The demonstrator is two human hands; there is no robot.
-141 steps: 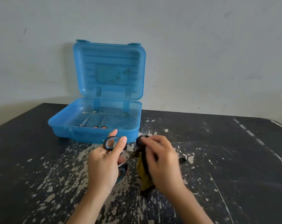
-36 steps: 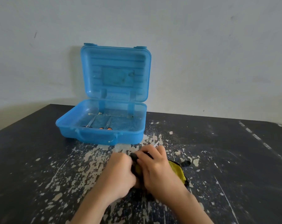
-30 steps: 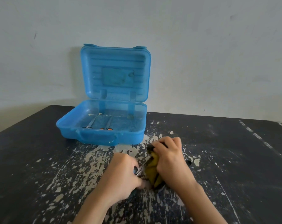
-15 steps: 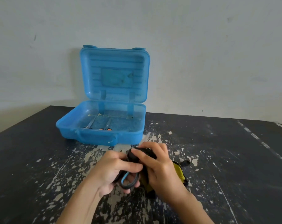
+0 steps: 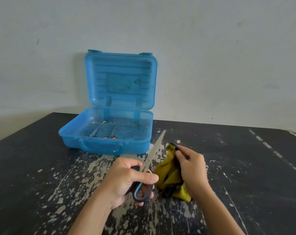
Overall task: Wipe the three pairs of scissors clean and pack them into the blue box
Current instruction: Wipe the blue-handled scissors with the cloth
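1. The left hand (image 5: 128, 177) is closed round the black, blue-lined handles of the scissors (image 5: 154, 150), thumb laid over the top; gripping there leaves the whole blade bare for wiping; the blade slants up and away, its tip near the right front corner of the blue box (image 5: 106, 146).
2. The right hand (image 5: 189, 167) is curled round the bunched yellow cloth (image 5: 167, 172); the cloth sits just beside the blade near the pivot, though whether it touches I cannot tell; held as a wad, it likely pads the fingers against the edge.
3. The blue box stands open on the desk (image 5: 42, 167) just behind the hands, lid upright, so a cleaned pair can go straight in; two other pairs (image 5: 112, 133) lie on its floor, handles toward the person.
4. By that count the pair in hand is probably the last; wiping looks like the present step, with packing to follow.
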